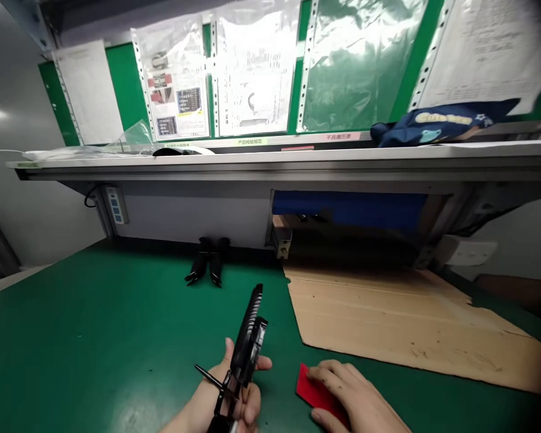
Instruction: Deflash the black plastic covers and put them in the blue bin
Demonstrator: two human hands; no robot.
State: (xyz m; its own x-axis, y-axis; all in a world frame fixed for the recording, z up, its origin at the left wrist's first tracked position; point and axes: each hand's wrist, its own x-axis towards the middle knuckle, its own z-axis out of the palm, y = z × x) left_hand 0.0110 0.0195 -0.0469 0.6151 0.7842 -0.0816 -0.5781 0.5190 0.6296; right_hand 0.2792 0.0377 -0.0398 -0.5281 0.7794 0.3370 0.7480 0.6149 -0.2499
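Note:
My left hand [247, 400] is closed around a long black plastic part [243, 352]. The part tilts up and away, with a ribbed edge near its top and a thin rod sticking out to the left. At the lower right, my right hand [349, 391] has its fingers over a flat red piece [313, 388], with the thumb along its near side. Much of the red piece is hidden under the fingers, and its material is unclear. The two hands are apart, low over the green table [130, 337].
Two black parts [207, 260] stand together at the back of the table. Cardboard [401, 325] lies at the right, before an opening with a blue flap [347, 207]. A shelf [252, 165] crosses above, holding a dark blue pouch [442, 123]. A power strip [116, 205] hangs at left.

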